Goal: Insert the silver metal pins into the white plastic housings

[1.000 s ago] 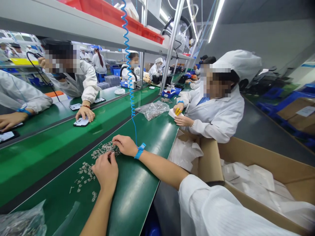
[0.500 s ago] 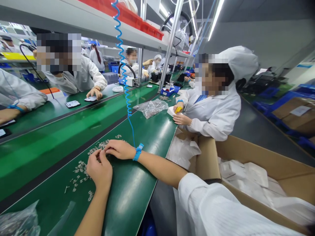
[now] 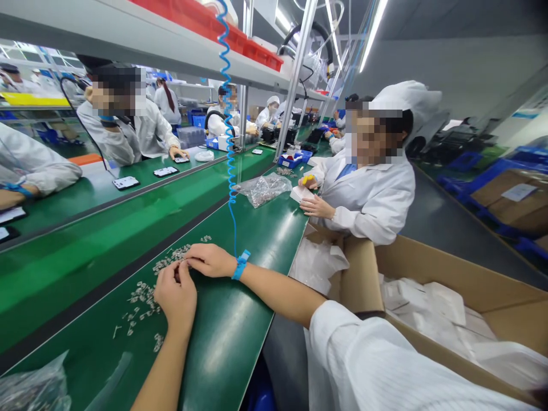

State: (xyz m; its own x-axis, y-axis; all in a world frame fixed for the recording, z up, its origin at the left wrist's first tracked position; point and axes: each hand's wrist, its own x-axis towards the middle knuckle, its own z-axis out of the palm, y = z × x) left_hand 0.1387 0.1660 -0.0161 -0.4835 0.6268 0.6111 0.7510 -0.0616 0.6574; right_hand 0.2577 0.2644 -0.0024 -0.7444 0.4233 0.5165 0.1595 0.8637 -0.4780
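Over the green bench (image 3: pixel 226 331), my left hand (image 3: pixel 176 291) and my right hand (image 3: pixel 212 260) meet at the fingertips. Both are closed in a pinch, and whatever sits between the fingers is too small or hidden to make out. Small metal parts (image 3: pixel 141 294) lie scattered beside and behind my hands, partly covered by them. A blue wrist strap (image 3: pixel 241 265) with a coiled blue cord (image 3: pixel 231 165) is on my right wrist. At the lower left lie a clear plastic bag (image 3: pixel 36 385) of small parts and a clear plastic strip (image 3: pixel 112 379).
Another clear bag of parts (image 3: pixel 265 188) lies farther along the bench. A co-worker (image 3: pixel 363 194) there holds a white box (image 3: pixel 301 194). Right of the bench stands a cardboard box (image 3: pixel 362 274) with white trays (image 3: pixel 423 302). Across the bench, people sit by phones (image 3: pixel 126 182).
My left hand has shifted slightly right, its fingers drawing closer to my right hand. The blue cord has swung right. A co-worker across the bench has moved a hand to another phone.
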